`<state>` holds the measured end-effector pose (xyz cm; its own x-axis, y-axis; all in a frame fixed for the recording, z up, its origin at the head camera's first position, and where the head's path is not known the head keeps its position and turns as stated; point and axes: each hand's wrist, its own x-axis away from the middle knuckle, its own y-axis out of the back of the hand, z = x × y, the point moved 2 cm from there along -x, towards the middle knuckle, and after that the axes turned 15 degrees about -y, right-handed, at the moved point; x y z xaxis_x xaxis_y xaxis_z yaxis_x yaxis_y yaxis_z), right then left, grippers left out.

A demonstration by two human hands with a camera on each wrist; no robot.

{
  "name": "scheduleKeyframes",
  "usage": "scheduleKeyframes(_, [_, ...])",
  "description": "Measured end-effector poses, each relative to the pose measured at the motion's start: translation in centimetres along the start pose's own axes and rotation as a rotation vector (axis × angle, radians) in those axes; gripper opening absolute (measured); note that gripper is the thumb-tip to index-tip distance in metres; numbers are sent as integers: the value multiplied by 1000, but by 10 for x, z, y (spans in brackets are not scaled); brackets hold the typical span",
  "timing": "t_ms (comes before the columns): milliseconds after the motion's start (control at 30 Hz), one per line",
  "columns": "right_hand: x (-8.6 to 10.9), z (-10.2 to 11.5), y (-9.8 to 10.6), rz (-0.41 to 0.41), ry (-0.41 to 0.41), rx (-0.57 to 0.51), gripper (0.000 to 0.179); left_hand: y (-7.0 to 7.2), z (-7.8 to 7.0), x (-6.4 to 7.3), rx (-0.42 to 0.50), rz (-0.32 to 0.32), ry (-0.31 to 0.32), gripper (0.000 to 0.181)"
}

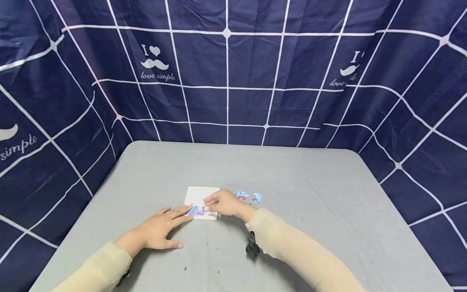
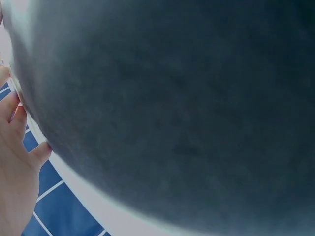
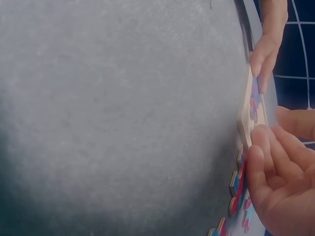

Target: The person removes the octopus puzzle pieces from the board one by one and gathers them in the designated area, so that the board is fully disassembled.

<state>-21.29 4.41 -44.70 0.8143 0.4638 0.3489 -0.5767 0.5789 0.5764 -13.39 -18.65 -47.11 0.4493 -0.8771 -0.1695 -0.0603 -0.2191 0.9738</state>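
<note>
A white square puzzle tray (image 1: 195,194) lies on the grey table. Joined blue, pink and purple puzzle pieces (image 1: 198,211) fill part of its near side. My left hand (image 1: 160,228) lies palm down, fingers spread, its fingertips resting on the tray's left side and the pieces. Over the tray's right edge is my right hand (image 1: 225,202), fingers bent and thumb close to the index finger. In the right wrist view its fingertips come right at the tray (image 3: 243,115); I cannot tell whether they pinch a piece.
Just right of the tray lie loose puzzle pieces, among them a blue and pink one (image 1: 241,195) and another with a pale patch (image 1: 257,197). Small dark specks dot the table (image 1: 292,178) in front. A navy cloth (image 1: 248,73) with white lines hangs around the table.
</note>
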Motion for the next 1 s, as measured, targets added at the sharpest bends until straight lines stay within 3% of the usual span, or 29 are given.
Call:
scheduleKeyframes(500, [-4,-1,-6,-31,-30,-113,23,-1,-2,-1,-2,-4,4,78])
scheduleKeyframes(1000, [-8,0,-13,-77,-12,-110,26,-2,-1,0,-16,-22,-12,78])
